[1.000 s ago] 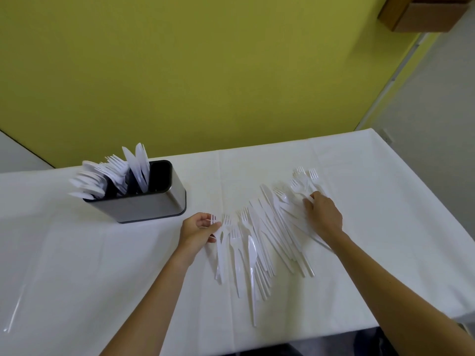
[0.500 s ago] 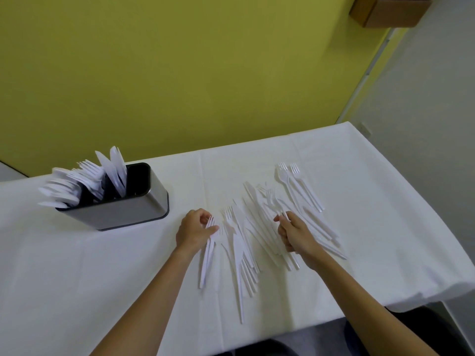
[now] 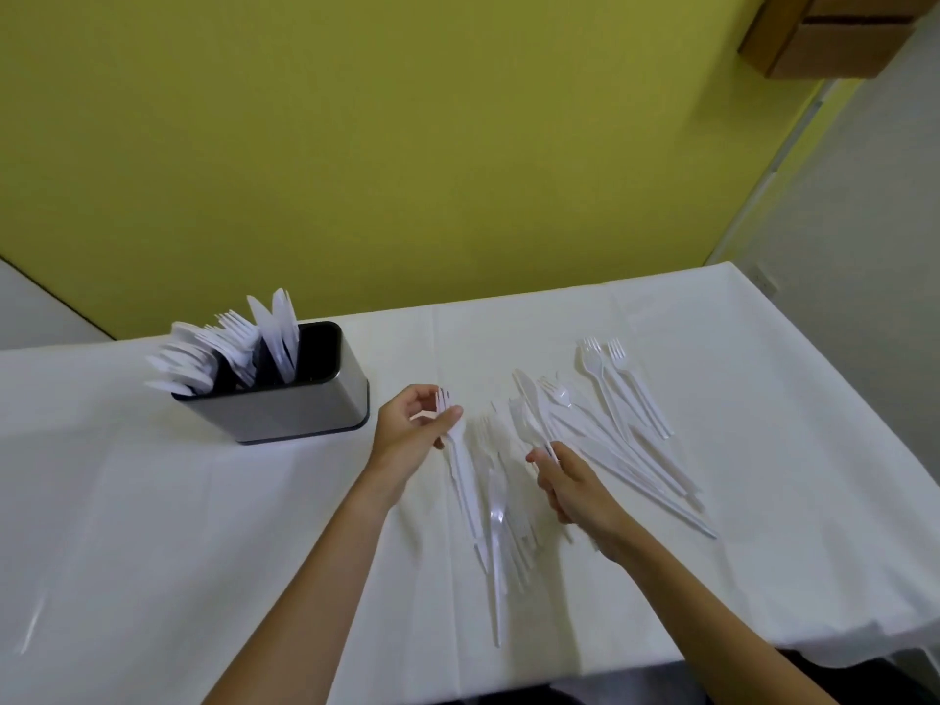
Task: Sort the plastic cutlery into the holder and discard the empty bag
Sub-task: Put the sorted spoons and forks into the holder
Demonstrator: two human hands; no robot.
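Observation:
A grey metal holder [image 3: 300,409] stands at the table's back left, with white forks, knives and spoons sticking out of its left part. Loose white plastic cutlery [image 3: 600,440] lies fanned out in the middle of the white table. My left hand [image 3: 412,435] is shut on white forks [image 3: 458,450], tines up, just right of the holder. My right hand [image 3: 575,480] pinches another piece of cutlery [image 3: 534,424] from the pile. Two forks [image 3: 615,384] lie apart at the right. No bag is clearly in view.
The white tablecloth [image 3: 203,552] covers the table, whose near edge runs along the bottom and right. A yellow wall stands behind. A brown box [image 3: 834,33] hangs at the top right corner.
My left hand has lifted its forks slightly, tines now higher. My right hand came back from the far forks to the middle of the pile and gripped a piece.

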